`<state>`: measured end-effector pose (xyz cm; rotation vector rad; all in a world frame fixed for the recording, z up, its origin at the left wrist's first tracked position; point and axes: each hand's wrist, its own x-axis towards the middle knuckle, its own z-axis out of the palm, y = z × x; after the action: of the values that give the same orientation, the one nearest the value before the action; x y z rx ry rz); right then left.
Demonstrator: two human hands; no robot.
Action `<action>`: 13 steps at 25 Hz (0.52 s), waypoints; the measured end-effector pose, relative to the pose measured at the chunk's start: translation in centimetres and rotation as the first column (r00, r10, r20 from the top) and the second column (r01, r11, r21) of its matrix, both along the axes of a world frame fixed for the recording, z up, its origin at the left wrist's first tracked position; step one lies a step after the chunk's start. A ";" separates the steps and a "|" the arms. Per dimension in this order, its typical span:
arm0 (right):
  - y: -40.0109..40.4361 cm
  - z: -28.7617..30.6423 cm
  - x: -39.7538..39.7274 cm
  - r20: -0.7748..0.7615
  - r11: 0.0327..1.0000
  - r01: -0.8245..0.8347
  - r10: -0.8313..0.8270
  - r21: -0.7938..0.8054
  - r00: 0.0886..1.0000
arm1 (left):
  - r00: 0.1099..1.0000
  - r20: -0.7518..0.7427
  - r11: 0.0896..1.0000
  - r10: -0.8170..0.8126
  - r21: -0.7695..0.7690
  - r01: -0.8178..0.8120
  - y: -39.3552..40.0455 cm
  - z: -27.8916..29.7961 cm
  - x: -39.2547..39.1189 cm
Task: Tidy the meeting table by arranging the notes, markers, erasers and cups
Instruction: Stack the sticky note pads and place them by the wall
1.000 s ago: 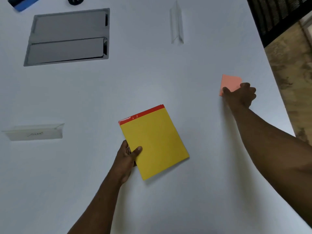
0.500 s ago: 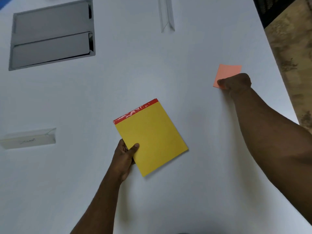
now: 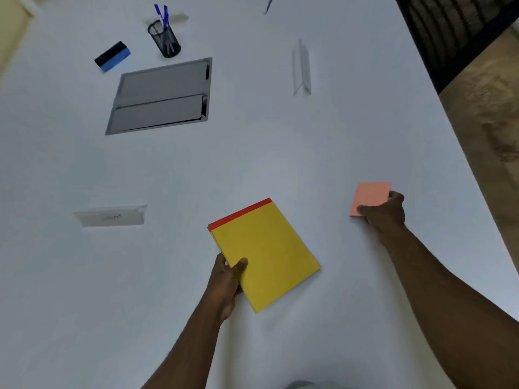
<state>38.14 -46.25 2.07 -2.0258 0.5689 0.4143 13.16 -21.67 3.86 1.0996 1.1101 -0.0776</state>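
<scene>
My left hand (image 3: 228, 279) grips the lower left edge of a yellow notepad with a red top strip (image 3: 266, 254), thumb on its cover, held low over the white table (image 3: 252, 169). My right hand (image 3: 384, 213) is closed on the near edge of a pink sticky-note pad (image 3: 370, 196) close to the table's right side. Far back on the left lie a blue and black eraser (image 3: 113, 56) and a black mesh cup (image 3: 165, 39) holding blue markers.
A grey metal cable hatch (image 3: 161, 96) is set into the table at the back. A clear name stand (image 3: 302, 68) stands at the back right and another (image 3: 111, 217) at the left. The table's right edge runs diagonally beside a brown floor (image 3: 494, 122).
My right hand has closed on the pink pad and drawn it nearer to me. The view has tilted up, bringing the eraser and the mesh cup into sight. My left hand still holds the notepad.
</scene>
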 end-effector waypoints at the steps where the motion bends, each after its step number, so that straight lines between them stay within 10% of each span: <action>1: -0.3 0.4 -2.1 -0.006 0.996 -0.081 0.082 0.030 0.997 | 1.000 0.002 1.000 0.027 0.012 -0.027 -0.6 0.5 -1.3; 13: 11.1 13.5 -21.8 0.303 0.518 -0.801 0.744 0.300 0.595 | 0.866 0.210 0.830 0.454 0.253 -0.497 -2.1 13.7 -19.2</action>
<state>16.32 -35.20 15.59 -1.7594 -0.5605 0.8410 -6.01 -23.81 17.61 1.0416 1.2642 0.5781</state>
